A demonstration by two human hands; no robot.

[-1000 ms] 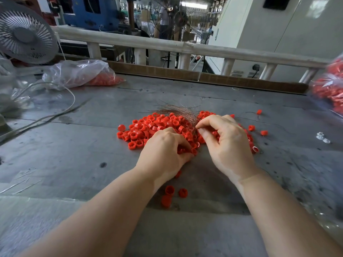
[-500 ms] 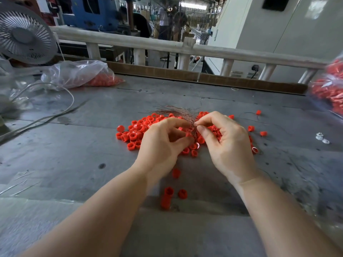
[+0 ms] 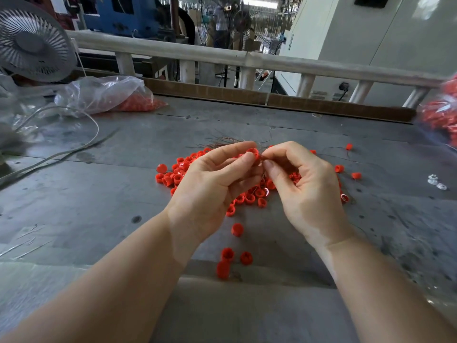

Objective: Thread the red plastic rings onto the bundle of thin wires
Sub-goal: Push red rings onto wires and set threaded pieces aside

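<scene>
Red ring (image 3: 252, 152) pinched by left hand (image 3: 212, 184) above table (image 3: 74, 199).

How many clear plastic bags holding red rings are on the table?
2. One bag lies at the far left beside the fan; the other bag sits at the right edge, cut off by the frame, so more may lie out of view.

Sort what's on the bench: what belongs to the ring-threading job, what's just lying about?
In the job:
- left hand, pinching a red ring
- right hand, pinching the wires
- pile of red rings

Lying about:
- fan
- plastic bag with red parts
- cable
- small white parts
- bag of red parts at right edge
</scene>
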